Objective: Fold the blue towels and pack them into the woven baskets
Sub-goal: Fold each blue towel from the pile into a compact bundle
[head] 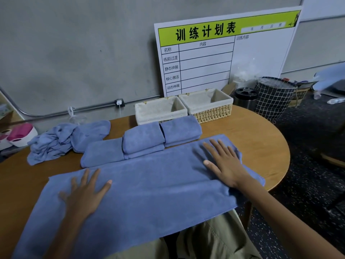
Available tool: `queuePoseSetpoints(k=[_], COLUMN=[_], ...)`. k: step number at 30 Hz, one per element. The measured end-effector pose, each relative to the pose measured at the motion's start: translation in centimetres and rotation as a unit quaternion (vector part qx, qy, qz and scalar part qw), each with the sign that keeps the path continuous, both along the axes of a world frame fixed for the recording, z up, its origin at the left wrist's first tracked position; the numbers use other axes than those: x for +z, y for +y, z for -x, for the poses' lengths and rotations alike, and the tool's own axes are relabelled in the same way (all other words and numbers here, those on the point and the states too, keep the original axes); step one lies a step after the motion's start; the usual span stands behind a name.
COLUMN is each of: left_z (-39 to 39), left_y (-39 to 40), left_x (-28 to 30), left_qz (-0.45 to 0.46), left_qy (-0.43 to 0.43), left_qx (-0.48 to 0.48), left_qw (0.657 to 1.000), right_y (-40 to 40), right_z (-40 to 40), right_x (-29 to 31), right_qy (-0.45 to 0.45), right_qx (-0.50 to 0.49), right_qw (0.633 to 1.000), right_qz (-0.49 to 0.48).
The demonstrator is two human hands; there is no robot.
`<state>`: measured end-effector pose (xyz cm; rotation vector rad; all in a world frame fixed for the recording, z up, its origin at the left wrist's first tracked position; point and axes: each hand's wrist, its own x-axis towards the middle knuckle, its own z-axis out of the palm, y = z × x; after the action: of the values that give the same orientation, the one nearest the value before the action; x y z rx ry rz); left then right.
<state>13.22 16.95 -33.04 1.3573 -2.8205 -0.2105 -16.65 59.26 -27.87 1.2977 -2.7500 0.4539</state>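
Long blue terry towel (pixel 149 184) lies spread; left hand (pixel 84 195) and right hand (pixel 225 165) press flat, gripping nothing; smoothing step; next, likely pinch an end and fold across.

Looks to me like a gym's back room or utility corner.
From my feed: a training-plan board (pixel 224 55) leans on the bare concrete wall (pixel 74 53) at 1 o'clock, speckled rubber floor (pixel 308 165) at 3 o'clock, a checked laundry hamper (pixel 272 98) at 2 o'clock, beyond the round wooden counter (pixel 252 139).
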Motion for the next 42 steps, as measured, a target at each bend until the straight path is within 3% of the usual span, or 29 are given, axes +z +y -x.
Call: queuePoseSetpoints(k=[6, 9, 14, 19, 24, 30, 36, 42], left_z=[0.0, 0.6, 0.3, 0.3, 0.5, 0.6, 0.6, 1.5], left_y=[2.4, 2.1, 2.2, -0.9, 1.6, 3.9, 4.9, 5.0], left_x=[1.2, 1.2, 1.1, -0.9, 0.1, 1.8, 2.2, 2.4], left_qz=[-0.024, 0.007, -0.01, -0.004, -0.003, -0.02, -0.025, -0.018], left_qy=[0.039, -0.019, 0.038, -0.044, 0.058, 0.002, 0.015, 0.014], left_qx=[-0.009, -0.001, -0.007, -0.008, -0.016, 0.025, 0.019, 0.008], left_qw=[0.999, 1.0, 0.999, 0.999, 0.998, 1.0, 0.999, 1.0], right_y=[3.5, 4.9, 6.4, 6.3, 0.9, 1.5, 1.3, -6.5], right_z=[0.7, 0.6, 0.3, -0.2, -1.5, -0.7, -1.6, -2.9], right_x=[-1.0, -0.9, -1.0, -0.5, 0.3, -1.1, 0.3, 1.5], right_qy=[-0.048, -0.057, -0.062, -0.027, -0.026, -0.062, -0.036, -0.035], right_qx=[-0.049, -0.055, -0.099, -0.138, -0.064, -0.055, -0.071, 0.043], right_qw=[0.997, 0.996, 0.993, 0.989, 0.998, 0.996, 0.992, 0.997], right_qz=[0.04, 0.03, 0.008, -0.045, -0.017, -0.045, -0.094, -0.052])
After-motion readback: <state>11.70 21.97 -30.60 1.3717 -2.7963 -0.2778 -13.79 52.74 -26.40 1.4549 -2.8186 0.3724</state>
